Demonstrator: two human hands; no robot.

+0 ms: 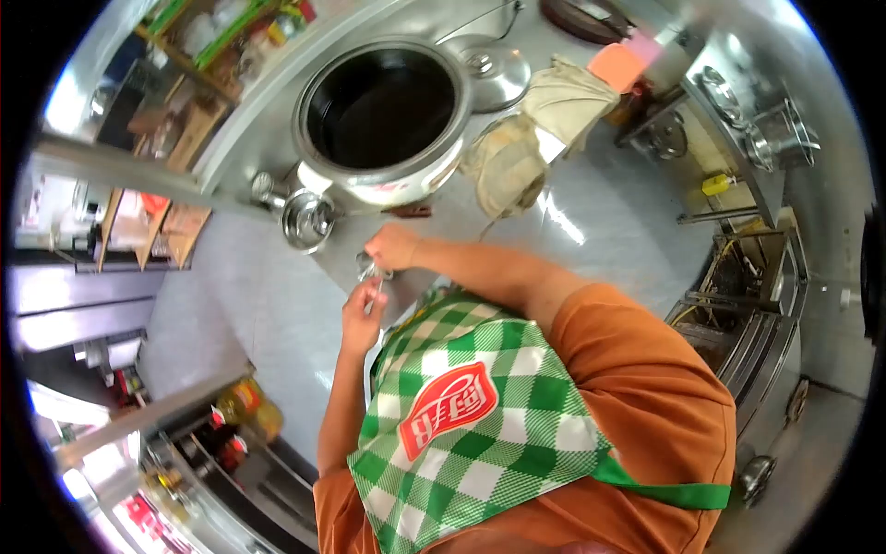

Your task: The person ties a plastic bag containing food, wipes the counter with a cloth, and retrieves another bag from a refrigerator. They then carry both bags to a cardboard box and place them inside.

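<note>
My left hand point(363, 316) is raised in front of the checked apron, fingers pinched on the thin end of a small shiny utensil point(370, 269). Just above it, my right hand point(393, 246) is closed at the utensil's other end. Its kind is too small and blurred to tell. Beyond my hands, a steel pot point(307, 222) with a shiny item inside sits on the counter. Behind that stands a large round cooker point(383, 115) with its top uncovered and a dark interior.
A steel lid point(494, 74) lies beside the cooker, near beige cloths point(526, 138). An orange item point(616, 67) is at the back right. Shelves with pans point(729, 97) stand right, a stove point(738, 323) below them. Bottles point(247, 406) stand on a lower-left rack.
</note>
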